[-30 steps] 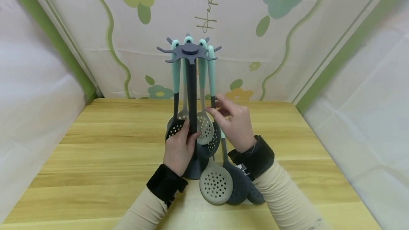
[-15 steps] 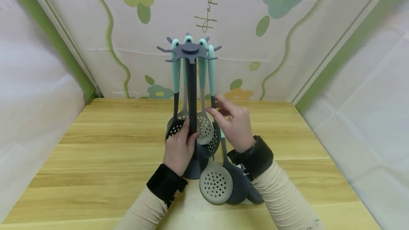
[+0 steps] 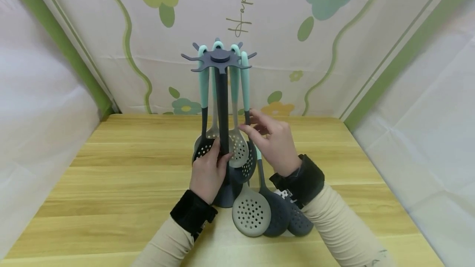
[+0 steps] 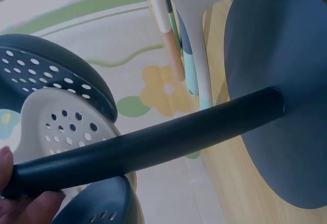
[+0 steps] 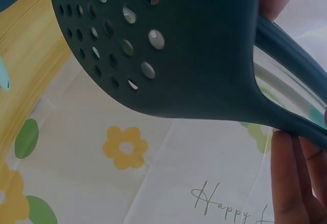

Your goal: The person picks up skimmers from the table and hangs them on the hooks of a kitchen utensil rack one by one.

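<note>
A dark utensil stand with a hooked top stands upright on the table. My left hand grips its post at about mid-height. From the hooks hang several mint-handled utensils, among them a light grey skimmer and a dark skimmer on the left. Another dark skimmer hangs at the right, and my right hand pinches its neck with fingertips and thumb. Up close in the right wrist view, this skimmer's holed head fills the upper part, fingers at its neck.
Lying right of the stand's base are a light grey skimmer, a dark utensil with a broad head and a dark holed one, partly under my right wrist. Behind the wooden table hangs a flowered cloth.
My right wrist and forearm have shifted slightly to the right, uncovering more of the dark holed utensil on the table. Both hands keep their places on the skimmer and the post.
</note>
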`<state>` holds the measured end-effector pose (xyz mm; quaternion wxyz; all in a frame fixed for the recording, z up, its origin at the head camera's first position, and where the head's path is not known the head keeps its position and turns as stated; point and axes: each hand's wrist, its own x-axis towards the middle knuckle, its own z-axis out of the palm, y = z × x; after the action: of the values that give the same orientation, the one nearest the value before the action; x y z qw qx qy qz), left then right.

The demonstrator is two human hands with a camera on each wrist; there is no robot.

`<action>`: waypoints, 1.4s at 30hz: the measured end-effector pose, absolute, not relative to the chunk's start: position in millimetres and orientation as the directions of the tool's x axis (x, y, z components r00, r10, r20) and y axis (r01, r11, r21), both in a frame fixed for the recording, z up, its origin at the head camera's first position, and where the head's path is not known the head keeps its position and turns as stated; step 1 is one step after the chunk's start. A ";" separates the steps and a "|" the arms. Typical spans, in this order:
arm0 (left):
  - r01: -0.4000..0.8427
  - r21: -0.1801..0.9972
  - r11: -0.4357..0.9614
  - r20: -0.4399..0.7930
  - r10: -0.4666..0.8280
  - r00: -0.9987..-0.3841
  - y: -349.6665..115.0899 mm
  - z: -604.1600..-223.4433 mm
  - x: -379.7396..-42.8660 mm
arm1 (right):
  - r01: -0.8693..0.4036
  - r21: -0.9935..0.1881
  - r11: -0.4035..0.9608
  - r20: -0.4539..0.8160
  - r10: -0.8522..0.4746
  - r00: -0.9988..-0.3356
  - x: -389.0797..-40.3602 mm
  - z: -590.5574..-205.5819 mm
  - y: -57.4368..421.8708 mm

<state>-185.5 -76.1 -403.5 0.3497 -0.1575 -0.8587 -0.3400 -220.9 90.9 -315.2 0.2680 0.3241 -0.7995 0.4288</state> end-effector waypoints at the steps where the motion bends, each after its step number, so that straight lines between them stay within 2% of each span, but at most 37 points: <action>1: 0.508 0.474 0.719 0.707 0.034 -0.706 -76.0 -403.7 -185.2 | -0.743 -0.518 0.424 0.696 -0.295 -0.654 -220.8 -314.8 91.7; 7: 0.509 0.470 0.722 0.707 0.038 -0.706 -75.7 -403.9 -184.1 | -0.709 -0.562 0.426 0.636 -0.326 -0.700 -220.0 -312.5 96.6; 19: 0.503 0.470 0.725 0.703 0.038 -0.711 -76.5 -403.4 -184.1 | -0.664 -0.634 0.397 0.555 -0.364 -0.748 -221.9 -315.6 108.3; 37: 0.499 0.471 0.728 0.704 0.030 -0.709 -76.3 -403.0 -186.2 | -0.643 -0.606 0.468 0.522 -0.377 -0.765 -230.8 -331.1 134.0; 42: 0.495 0.472 0.730 0.705 0.025 -0.709 -76.1 -403.6 -185.9 | -0.609 -0.614 0.501 0.489 -0.364 -0.793 -233.5 -336.9 139.7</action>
<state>-185.9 -76.1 -403.6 0.3503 -0.1508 -0.8616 -0.3351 -233.5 139.7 -336.9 0.1497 0.2852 -0.8534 0.4099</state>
